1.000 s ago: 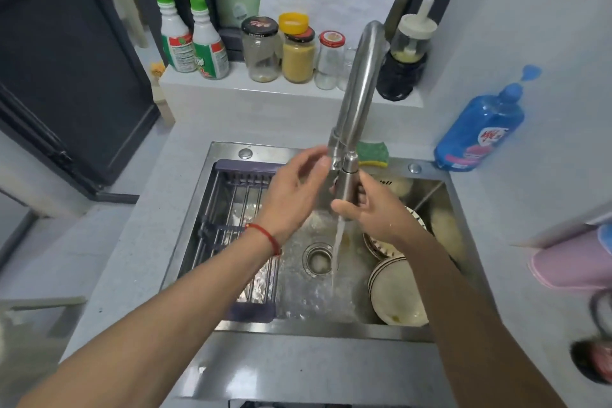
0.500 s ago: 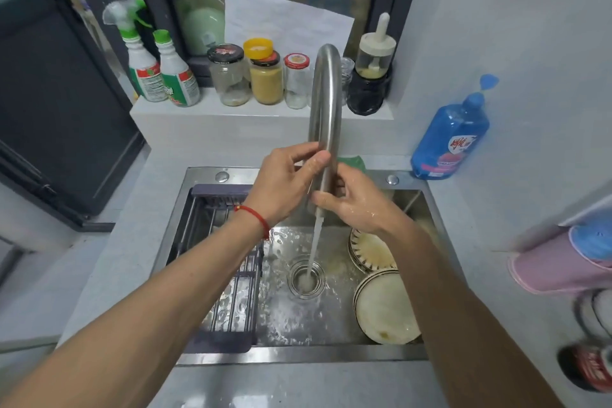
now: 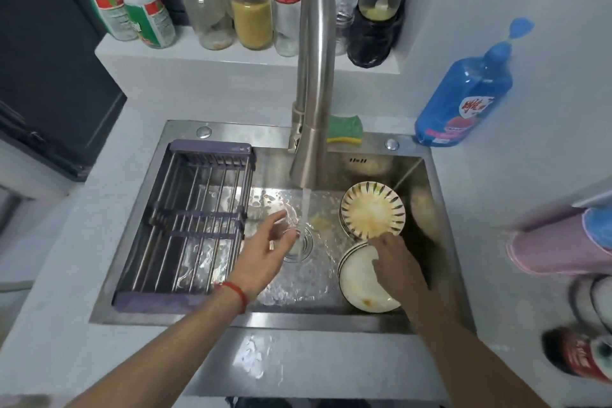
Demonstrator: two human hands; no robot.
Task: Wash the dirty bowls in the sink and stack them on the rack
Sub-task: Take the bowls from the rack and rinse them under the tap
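Note:
In the steel sink (image 3: 298, 320), a dirty bowl with dark stripes on its rim (image 3: 371, 207) sits on top of a stack at the right. Nearer me lies a second stack of stained white bowls (image 3: 359, 286). My right hand (image 3: 395, 258) reaches over the white stack, its fingertips at the striped bowl's near rim. My left hand (image 3: 265, 250) hovers with fingers spread, holding nothing, just left of the water stream (image 3: 304, 219) from the faucet (image 3: 314, 76). A purple wire rack (image 3: 185, 219) with nothing on it spans the sink's left half.
A green and yellow sponge (image 3: 344, 129) lies behind the faucet. A blue detergent bottle (image 3: 463, 99) stands on the counter at right. Jars (image 3: 251, 13) and spray bottles (image 3: 132, 10) line the ledge behind. A pink object (image 3: 556, 245) lies at the right edge.
Both hands have left the faucet spout and dropped into the sink. The right went to the bowls, the left to the stream. The camera tilted down and closer.

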